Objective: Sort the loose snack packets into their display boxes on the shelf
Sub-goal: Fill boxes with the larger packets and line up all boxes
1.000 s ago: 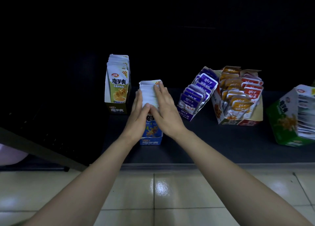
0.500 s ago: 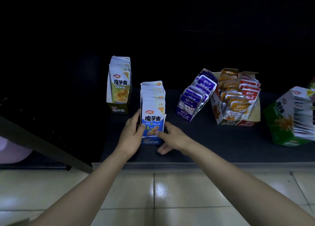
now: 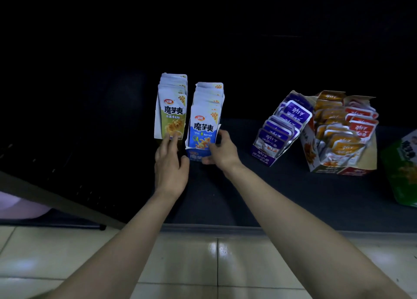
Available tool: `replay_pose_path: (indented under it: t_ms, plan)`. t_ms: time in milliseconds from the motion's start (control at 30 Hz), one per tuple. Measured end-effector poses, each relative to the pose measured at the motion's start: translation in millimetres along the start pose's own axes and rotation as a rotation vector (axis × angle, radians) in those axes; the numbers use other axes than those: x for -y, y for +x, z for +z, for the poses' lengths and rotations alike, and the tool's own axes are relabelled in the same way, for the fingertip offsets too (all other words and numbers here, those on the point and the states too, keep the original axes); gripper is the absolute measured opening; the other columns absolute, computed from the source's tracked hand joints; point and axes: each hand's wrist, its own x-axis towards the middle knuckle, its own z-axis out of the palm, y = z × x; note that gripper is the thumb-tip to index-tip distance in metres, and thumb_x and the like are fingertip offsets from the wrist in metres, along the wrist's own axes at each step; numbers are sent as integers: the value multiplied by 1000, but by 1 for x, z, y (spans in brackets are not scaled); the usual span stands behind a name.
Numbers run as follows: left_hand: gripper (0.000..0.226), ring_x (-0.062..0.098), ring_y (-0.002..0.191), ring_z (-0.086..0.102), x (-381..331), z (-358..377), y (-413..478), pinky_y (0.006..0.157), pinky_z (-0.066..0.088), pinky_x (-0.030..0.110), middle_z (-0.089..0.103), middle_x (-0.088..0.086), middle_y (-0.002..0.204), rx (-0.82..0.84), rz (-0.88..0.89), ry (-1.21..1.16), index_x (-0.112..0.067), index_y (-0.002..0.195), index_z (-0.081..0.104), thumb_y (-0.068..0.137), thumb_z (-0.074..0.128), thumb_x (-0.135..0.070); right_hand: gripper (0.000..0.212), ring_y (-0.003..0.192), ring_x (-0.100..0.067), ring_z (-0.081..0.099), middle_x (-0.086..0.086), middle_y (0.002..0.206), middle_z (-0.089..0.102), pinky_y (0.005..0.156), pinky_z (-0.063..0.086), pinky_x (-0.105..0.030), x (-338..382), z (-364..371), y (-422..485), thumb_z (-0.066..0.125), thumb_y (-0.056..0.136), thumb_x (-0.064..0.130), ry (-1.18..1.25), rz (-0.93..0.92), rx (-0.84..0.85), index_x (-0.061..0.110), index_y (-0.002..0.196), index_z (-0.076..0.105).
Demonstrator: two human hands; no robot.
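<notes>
A blue display box (image 3: 204,127) full of upright blue-and-white snack packets stands on the dark shelf (image 3: 293,192). My right hand (image 3: 222,151) grips its front right corner, fingers curled round the low front wall. Close beside it on the left stands a green display box (image 3: 172,116) of green-and-white packets. My left hand (image 3: 170,163) lies with straight fingers against that box's front, fingertips touching the lowest packet.
To the right are a tilted purple packet box (image 3: 279,132), an orange-and-red packet box (image 3: 338,134) and a green box (image 3: 404,170) cut by the frame edge. A dark sloping panel (image 3: 52,186) lies at the left. Pale floor tiles (image 3: 203,265) run below the shelf.
Both hands came off the packet tops and dropped to the box front. The blue box has slid left, close beside the green box. My left hand moved over to the green box.
</notes>
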Motion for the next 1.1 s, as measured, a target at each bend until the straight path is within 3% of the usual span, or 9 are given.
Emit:
replay_pose_path:
  t_ms: [133, 233, 433, 567, 667, 767, 933, 1033, 1100]
  plan:
    - [65, 26, 147, 10, 8, 3, 1, 118, 17, 36, 6, 2, 163, 44, 37, 59, -20, 154, 21, 96, 50, -12, 47, 84, -30, 69, -12, 126, 60, 66, 60, -35, 4, 9, 19, 47, 100, 10, 33, -13, 33, 20, 145, 37]
    - [71, 22, 148, -2, 8, 4, 2, 118, 14, 38, -11, -3, 162, 103, 21, 119, -27, 155, 9, 97, 49, -15, 47, 93, -27, 68, -9, 129, 59, 72, 60, -33, 7, 13, 27, 44, 102, 13, 82, -23, 99, 22, 148, 36]
    - [80, 25, 148, -9, 1, 6, 3, 117, 15, 43, -22, 3, 160, 181, -28, 238, -26, 154, -3, 96, 52, -22, 58, 85, -17, 62, -6, 130, 55, 73, 55, -27, 5, -4, 16, 46, 102, 14, 46, -86, 282, 25, 153, 20]
    - [71, 36, 141, 15, -18, 7, -2, 113, 22, 43, 9, 18, 157, 19, 6, 231, -10, 151, 25, 89, 60, -19, 52, 80, -16, 60, -2, 123, 49, 64, 51, -24, 19, -23, -4, 49, 99, 7, -22, -174, 184, 10, 148, 31]
    - [55, 40, 125, 36, -51, 5, -3, 104, 31, 45, 38, 21, 137, -119, 188, 180, -4, 135, 47, 83, 61, -10, 30, 67, -11, 59, -11, 106, 64, 54, 45, -13, 40, -60, -18, 47, 97, 0, -67, -364, 140, 4, 125, 55]
    - [46, 37, 114, 45, -99, 12, 1, 97, 35, 43, 51, 18, 120, -129, 330, 127, -7, 126, 53, 80, 53, -14, 27, 62, -6, 58, -8, 91, 66, 54, 43, -13, 55, -123, -40, 41, 96, -5, -53, -465, 83, 8, 110, 60]
    - [39, 30, 103, 52, -194, 62, -13, 90, 41, 39, 60, 10, 108, 167, 625, 71, -13, 112, 65, 79, 45, -21, 25, 59, -5, 59, -9, 81, 65, 59, 46, -14, 34, -237, -71, 42, 96, -6, -79, -478, -147, 5, 105, 62]
    - [45, 33, 112, 51, -241, 105, -33, 96, 42, 43, 59, 11, 118, 400, 812, 142, -12, 119, 62, 80, 46, -26, 22, 80, -17, 64, -9, 91, 66, 76, 53, -30, 0, -302, -87, 49, 93, 2, -234, -393, -383, 9, 108, 63]
    - [49, 31, 127, 44, -265, 132, -44, 106, 36, 42, 52, 10, 135, 532, 896, 215, -12, 132, 54, 85, 51, -25, 29, 102, -23, 59, -11, 111, 61, 91, 48, -38, -28, -342, -97, 56, 92, 11, -423, -324, -528, 10, 121, 59]
